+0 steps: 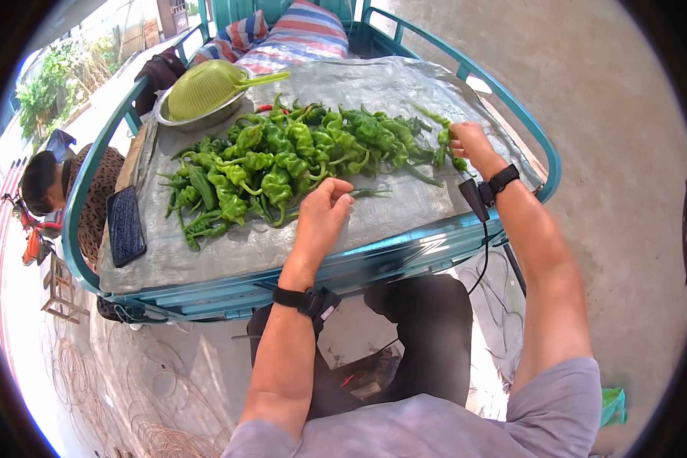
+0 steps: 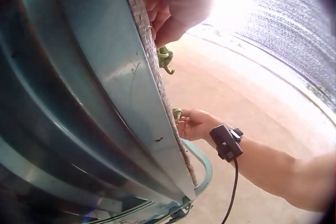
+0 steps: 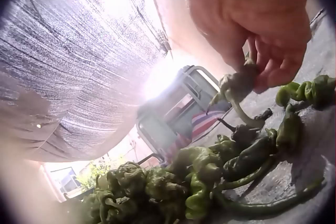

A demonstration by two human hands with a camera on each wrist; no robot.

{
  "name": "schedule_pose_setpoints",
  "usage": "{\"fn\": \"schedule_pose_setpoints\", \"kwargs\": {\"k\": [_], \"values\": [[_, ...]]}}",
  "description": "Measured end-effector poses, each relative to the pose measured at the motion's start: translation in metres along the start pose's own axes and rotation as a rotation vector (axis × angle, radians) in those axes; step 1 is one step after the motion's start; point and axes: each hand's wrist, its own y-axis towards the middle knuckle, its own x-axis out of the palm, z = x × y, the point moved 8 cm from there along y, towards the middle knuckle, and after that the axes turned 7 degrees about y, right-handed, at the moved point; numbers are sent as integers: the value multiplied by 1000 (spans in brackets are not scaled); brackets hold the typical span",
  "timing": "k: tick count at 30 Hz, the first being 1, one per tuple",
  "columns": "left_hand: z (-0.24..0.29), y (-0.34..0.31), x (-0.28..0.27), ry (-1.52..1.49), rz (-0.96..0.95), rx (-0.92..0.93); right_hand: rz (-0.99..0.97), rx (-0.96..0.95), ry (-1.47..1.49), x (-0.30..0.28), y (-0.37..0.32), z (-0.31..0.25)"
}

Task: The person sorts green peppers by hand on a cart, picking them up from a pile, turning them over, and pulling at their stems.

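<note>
- A wrinkled green pepper (image 3: 239, 85) is pinched between the curled fingers and thumb of the right hand (image 1: 469, 141) at the right end of the pepper pile (image 1: 282, 164).
- Its long axis is seen hanging below the hand, thin curved end toward the pile.
- A thin pepper (image 1: 370, 191) is laid crosswise on the grey tarp (image 1: 404, 221) at the pile's near edge, pointing rightward from the left hand (image 1: 324, 214).
- That hand's fingers are curled at the pepper's end; whether it is gripped cannot be told.

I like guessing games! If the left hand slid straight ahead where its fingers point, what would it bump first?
Probably the thin green pepper right at its fingertips; the left hand points toward the pile of green peppers just beyond. Whether it already touches is unclear.
</note>
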Motion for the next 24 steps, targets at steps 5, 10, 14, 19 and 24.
{"fn": "schedule_pose_setpoints", "kwargs": {"k": [5,10,14,19,24], "values": [[1,1,0,10,0,-3,251,-429,-445,7,-22,-27],[-1,-1,1,28,4,9,110,-477,-692,78,-91,-52],[1,-3,-1,26,-2,11,168,-517,-623,92,-102,-38],[0,0,3,93,13,16,191,-448,-565,88,-98,-25],[2,1,3,179,44,24,194,-439,-133,85,-79,7]]}}
